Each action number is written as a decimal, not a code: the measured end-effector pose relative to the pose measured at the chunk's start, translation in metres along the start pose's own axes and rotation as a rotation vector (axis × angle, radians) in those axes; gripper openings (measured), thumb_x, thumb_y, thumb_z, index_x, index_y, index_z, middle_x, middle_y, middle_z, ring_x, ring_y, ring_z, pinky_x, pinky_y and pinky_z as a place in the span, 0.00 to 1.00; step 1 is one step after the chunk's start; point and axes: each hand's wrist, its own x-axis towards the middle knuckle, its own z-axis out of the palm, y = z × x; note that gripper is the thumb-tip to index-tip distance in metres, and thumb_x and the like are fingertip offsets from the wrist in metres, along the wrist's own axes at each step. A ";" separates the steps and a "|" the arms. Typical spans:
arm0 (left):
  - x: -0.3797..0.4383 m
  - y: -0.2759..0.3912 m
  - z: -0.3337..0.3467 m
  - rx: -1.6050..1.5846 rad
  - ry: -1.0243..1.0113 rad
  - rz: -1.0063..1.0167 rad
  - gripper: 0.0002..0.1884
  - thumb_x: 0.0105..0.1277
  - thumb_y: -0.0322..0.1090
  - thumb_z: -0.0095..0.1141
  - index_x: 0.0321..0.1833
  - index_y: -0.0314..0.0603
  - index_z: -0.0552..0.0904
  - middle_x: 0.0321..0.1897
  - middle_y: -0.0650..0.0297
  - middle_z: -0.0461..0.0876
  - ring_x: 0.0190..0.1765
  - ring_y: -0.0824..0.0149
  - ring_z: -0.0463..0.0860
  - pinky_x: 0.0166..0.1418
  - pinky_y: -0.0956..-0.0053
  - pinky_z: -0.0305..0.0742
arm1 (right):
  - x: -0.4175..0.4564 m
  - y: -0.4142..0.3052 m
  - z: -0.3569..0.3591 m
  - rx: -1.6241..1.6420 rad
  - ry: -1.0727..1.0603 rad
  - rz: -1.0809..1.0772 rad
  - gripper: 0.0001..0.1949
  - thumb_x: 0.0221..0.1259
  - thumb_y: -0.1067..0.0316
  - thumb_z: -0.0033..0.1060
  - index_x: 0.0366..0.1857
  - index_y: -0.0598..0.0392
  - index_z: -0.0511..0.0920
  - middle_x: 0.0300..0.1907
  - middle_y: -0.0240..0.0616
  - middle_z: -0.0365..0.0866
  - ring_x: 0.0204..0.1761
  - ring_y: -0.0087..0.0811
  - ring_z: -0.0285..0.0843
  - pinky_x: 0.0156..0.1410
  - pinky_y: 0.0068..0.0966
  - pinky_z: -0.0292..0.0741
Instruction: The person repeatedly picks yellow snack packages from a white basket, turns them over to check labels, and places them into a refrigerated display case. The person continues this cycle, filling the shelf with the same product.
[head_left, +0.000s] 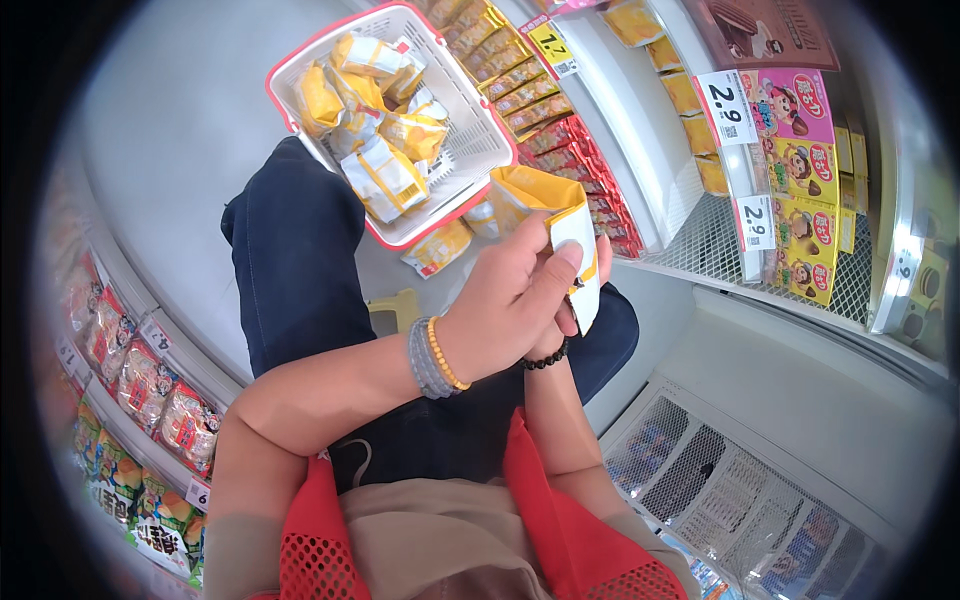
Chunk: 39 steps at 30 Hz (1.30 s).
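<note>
My left hand (506, 300) grips a yellow and white snack bag (577, 217), its thumb pressed on the white side. The bag is upright, a little past my knees' gap, with its yellow fold facing up. My right hand (559, 334) is behind and beneath the same bag, mostly hidden by it, with fingertips showing at its right edge. Left of the bag, a white plastic basket (480, 142) with a red rim holds several similar yellow and white bags (382, 176). Another such bag (439, 247) lies outside, beside the basket's near edge.
Shelves with gold and red packets (570, 150) run along the right, with price tags (726, 109) and yellow boxes (806, 217). A yellow stool (395, 306) shows between my legs. Bagged snacks (142, 382) line the left shelf. A mesh rack (720, 480) stands lower right.
</note>
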 end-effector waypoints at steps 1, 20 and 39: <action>0.009 0.000 0.000 0.018 -0.037 0.021 0.16 0.72 0.35 0.43 0.57 0.31 0.64 0.38 0.57 0.79 0.30 0.72 0.82 0.32 0.82 0.77 | 0.008 0.006 0.006 0.034 0.069 0.010 0.47 0.45 0.71 0.72 0.67 0.55 0.44 0.63 0.43 0.57 0.62 0.35 0.62 0.65 0.32 0.65; 0.119 -0.006 -0.093 0.416 0.106 -0.094 0.21 0.66 0.30 0.49 0.61 0.36 0.65 0.30 0.60 0.80 0.31 0.76 0.77 0.37 0.81 0.73 | 0.256 0.180 -0.004 -0.159 0.410 -0.021 0.34 0.47 0.76 0.70 0.58 0.59 0.58 0.56 0.46 0.66 0.55 0.35 0.69 0.59 0.31 0.72; 0.130 -0.013 -0.098 0.432 0.068 -0.179 0.14 0.64 0.30 0.50 0.52 0.34 0.72 0.28 0.60 0.81 0.29 0.72 0.80 0.36 0.79 0.74 | 0.371 0.236 -0.002 0.541 0.260 0.629 0.40 0.57 0.66 0.63 0.69 0.39 0.45 0.65 0.34 0.58 0.64 0.35 0.59 0.60 0.48 0.68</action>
